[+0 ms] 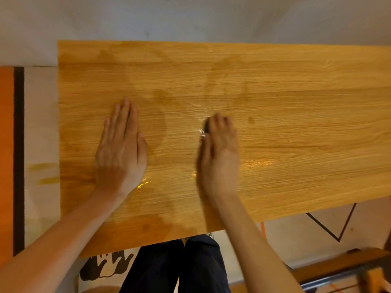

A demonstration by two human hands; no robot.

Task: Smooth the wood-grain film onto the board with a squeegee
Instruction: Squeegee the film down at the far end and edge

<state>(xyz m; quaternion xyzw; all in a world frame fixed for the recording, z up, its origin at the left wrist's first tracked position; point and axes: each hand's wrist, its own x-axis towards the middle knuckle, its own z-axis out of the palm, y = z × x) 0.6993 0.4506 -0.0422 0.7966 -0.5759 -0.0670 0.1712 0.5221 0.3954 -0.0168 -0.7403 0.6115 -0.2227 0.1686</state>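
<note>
A long board covered in light wood-grain film (275,115) fills the middle of the head view, with wet shiny patches near its centre. My left hand (121,149) lies flat on the film at the left, fingers straight and together. My right hand (220,153) is blurred and bears on the film at the centre, fingers bent over a small dark squeegee (206,126). Only the squeegee's dark left edge shows beyond the fingertips; the hand hides the remainder.
The board's near edge (169,237) overhangs my dark-trousered legs (177,269). An orange panel with a dark stripe (12,157) lies at the left. A pale surface with black printed shapes (338,227) sits below the board, and a wooden and metal frame (342,271) stands at the lower right.
</note>
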